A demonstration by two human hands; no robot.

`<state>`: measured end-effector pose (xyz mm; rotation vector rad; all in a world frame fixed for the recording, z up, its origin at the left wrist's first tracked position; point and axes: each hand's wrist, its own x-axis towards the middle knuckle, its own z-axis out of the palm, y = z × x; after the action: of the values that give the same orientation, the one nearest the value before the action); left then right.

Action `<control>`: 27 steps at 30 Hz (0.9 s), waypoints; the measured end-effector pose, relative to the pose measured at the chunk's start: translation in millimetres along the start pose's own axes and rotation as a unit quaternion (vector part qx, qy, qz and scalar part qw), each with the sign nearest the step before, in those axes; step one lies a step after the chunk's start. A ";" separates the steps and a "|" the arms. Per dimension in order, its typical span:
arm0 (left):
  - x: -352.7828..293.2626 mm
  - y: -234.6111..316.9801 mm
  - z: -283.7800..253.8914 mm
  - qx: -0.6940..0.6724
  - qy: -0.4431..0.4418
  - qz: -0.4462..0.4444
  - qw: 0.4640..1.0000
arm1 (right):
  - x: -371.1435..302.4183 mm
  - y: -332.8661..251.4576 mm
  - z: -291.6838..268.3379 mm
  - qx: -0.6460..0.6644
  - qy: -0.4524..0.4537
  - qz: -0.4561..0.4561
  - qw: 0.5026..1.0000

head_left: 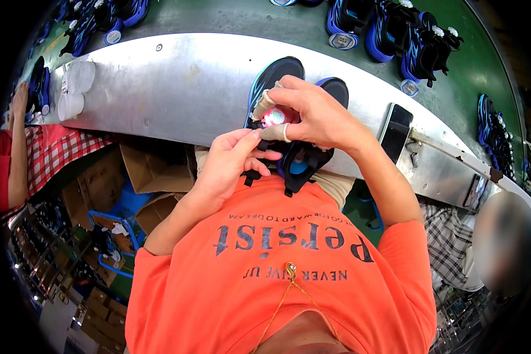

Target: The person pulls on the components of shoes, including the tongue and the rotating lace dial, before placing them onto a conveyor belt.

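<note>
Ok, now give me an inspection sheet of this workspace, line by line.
Surface: shiny metal bench.
Things in hand: two black-and-blue shoes, side by side at the bench's near edge; a glowing pinkish round piece on the left one.
Clutter: dark-screened phone right of the shoes; pale rounded pieces at the left end.
Hands: right hand, with beige finger covers, fingertips around the glowing piece; left hand close beside it, exact grip unclear.
Cables: nothing seen.
Surroundings: more shoes on a green surface beyond; cardboard boxes below left; co-worker's arm far left.
</note>
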<state>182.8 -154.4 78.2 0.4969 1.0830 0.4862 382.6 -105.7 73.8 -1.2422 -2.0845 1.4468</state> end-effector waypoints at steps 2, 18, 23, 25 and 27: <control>0.7 -5.0 0.7 0.004 0.019 0.003 1.000 | 2.6 5.9 4.6 0.025 0.002 -0.021 0.999; 1.0 -9.2 0.5 -0.031 0.011 0.027 0.999 | -12.1 0.2 4.8 0.080 0.037 0.002 0.996; -3.8 -14.1 -0.7 -0.021 0.017 0.032 0.999 | -18.0 -18.2 5.2 0.043 0.050 0.077 0.995; -4.7 -15.3 1.1 -0.017 0.017 0.042 0.999 | -20.7 -14.4 14.5 -0.042 0.093 0.050 0.994; -8.5 -19.1 2.5 -0.001 0.023 0.038 0.999 | -23.8 -8.7 23.5 -0.082 0.122 0.038 0.988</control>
<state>184.2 -175.0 73.7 0.5293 1.1101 0.5684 376.4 -139.6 76.1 -1.4949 -2.0402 1.1041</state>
